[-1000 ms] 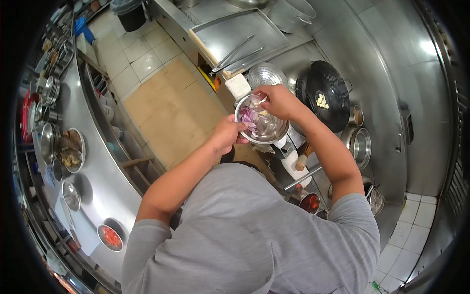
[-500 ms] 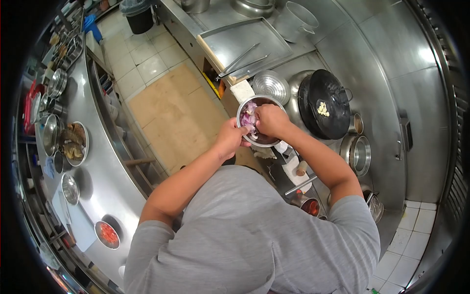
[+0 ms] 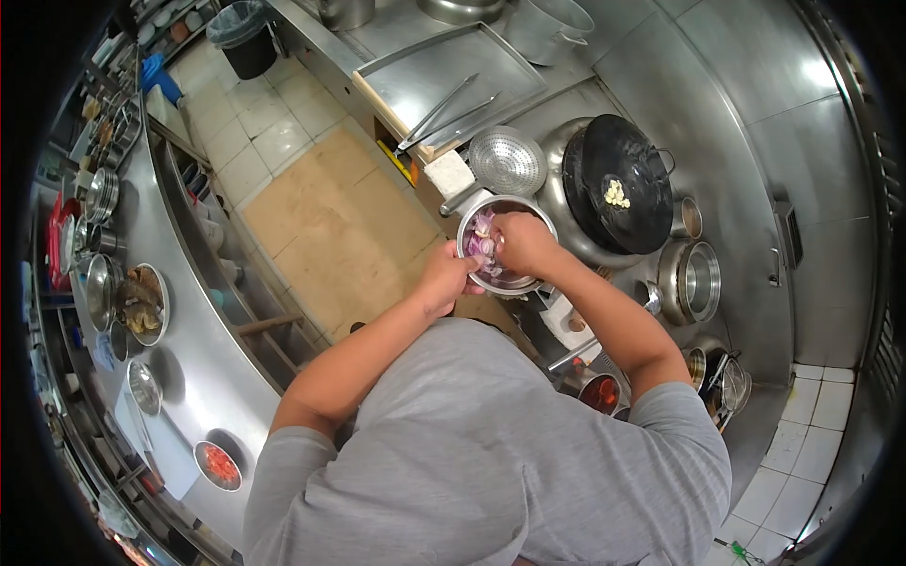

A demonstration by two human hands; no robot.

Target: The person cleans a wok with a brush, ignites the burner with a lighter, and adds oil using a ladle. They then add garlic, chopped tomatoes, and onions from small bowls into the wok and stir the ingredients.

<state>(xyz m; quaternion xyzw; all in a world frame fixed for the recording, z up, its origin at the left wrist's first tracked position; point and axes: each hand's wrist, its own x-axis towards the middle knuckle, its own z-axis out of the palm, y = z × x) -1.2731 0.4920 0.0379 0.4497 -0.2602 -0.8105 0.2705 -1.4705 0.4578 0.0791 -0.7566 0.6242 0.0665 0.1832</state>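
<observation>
Left hand (image 3: pixel 444 276) grips the steel bowl (image 3: pixel 507 244) rim at 7 o'clock. Right hand (image 3: pixel 522 242) reaches inside, fingers clenched on red onion pieces (image 3: pixel 480 236). Black wok (image 3: pixel 618 182) sits at 2 o'clock.

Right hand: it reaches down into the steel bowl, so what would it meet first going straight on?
Probably the purple onion pieces under the right hand, then the steel bowl; depth is unclear.

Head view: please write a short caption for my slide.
Left hand holds a steel bowl while right hand reaches into it.
</observation>
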